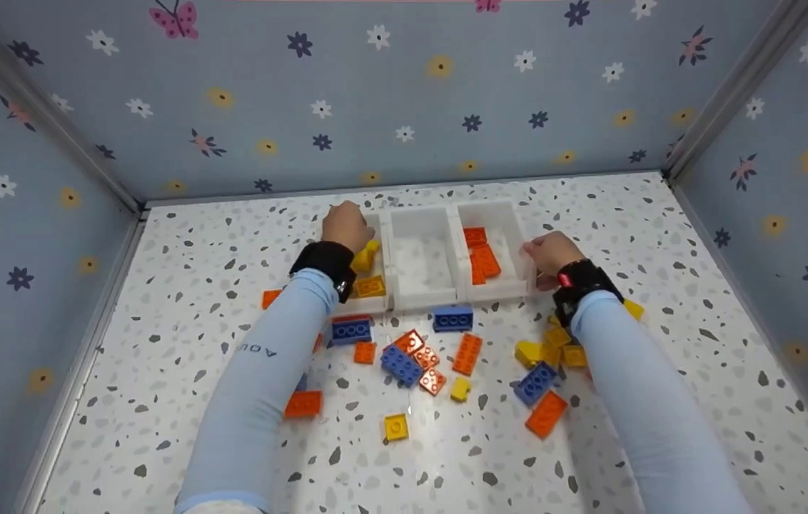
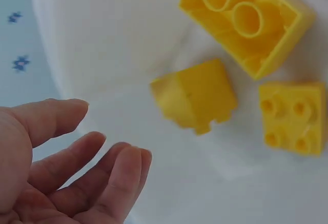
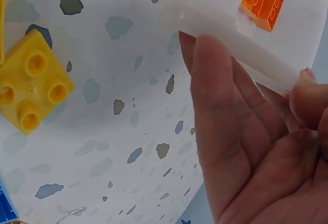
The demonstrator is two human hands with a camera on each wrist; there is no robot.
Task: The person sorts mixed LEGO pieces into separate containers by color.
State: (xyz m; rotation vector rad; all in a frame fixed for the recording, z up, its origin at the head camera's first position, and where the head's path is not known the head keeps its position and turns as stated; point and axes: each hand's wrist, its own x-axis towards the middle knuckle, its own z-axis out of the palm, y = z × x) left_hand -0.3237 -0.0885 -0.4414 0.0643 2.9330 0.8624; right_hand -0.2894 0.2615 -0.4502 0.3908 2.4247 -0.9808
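Note:
A white tray point(image 1: 424, 300) with three compartments stands at the back of the table. Over its left compartment is my left hand point(image 1: 345, 225), fingers loosely bent and nothing between them in the left wrist view. Several yellow bricks lie in that compartment, among them a hollow-side-up brick point(image 2: 241, 16), a sloped brick point(image 2: 197, 96) and a studded square one point(image 2: 294, 116). My right hand point(image 1: 555, 255) holds the tray's right side wall point(image 3: 251, 55), thumb at the rim and fingers along the outside. Orange bricks point(image 1: 484, 260) lie in the right compartment; the middle one holds none.
Loose bricks lie in front of the tray: a blue brick point(image 1: 452, 319), another blue brick point(image 1: 402, 365), an orange brick point(image 1: 467, 354) and a small yellow brick point(image 1: 396, 427). Several yellow bricks point(image 1: 552, 343) cluster by my right forearm. Patterned panels point(image 1: 404, 93) enclose the speckled table point(image 1: 183, 343).

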